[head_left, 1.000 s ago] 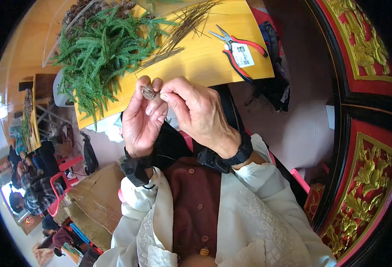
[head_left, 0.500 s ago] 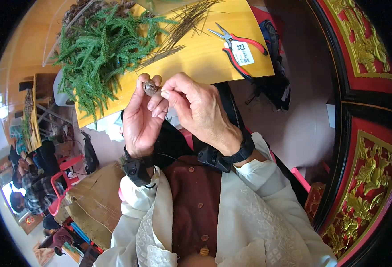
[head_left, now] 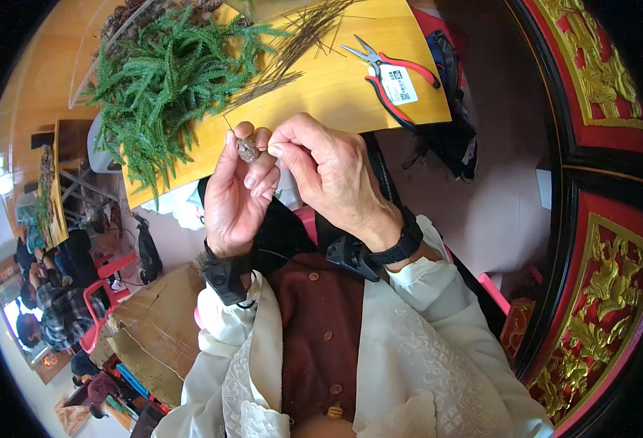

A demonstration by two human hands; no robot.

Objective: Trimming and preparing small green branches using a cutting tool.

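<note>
A small brown pine cone [head_left: 247, 150] is pinched between the thumb and fingers of my left hand [head_left: 238, 201], just off the table's near edge. One end of a thin dark wire [head_left: 227, 121] sticks up past my left thumb. My right hand [head_left: 336, 171] is close on the right, its thumb and forefinger pinched on the wire's other end beside the cone. Beyond my hands, green artificial fir sprigs [head_left: 164, 87] are heaped on the yellow table [head_left: 336, 109]. Loose thin brown wires [head_left: 292, 55] lie to the right of them.
Pliers with red and black handles [head_left: 391, 77] lie at the table's right, over a white label [head_left: 398, 85]. More cones [head_left: 120, 22] sit at the far left. A cardboard box [head_left: 153, 336] and a pink chair [head_left: 98, 314] stand lower left. Carved red-and-gold panels [head_left: 599, 292] line the right.
My right hand has shifted slightly up and to the right, its pinch a little farther from the pine cone. The cone has turned or tipped slightly in my left fingers.
</note>
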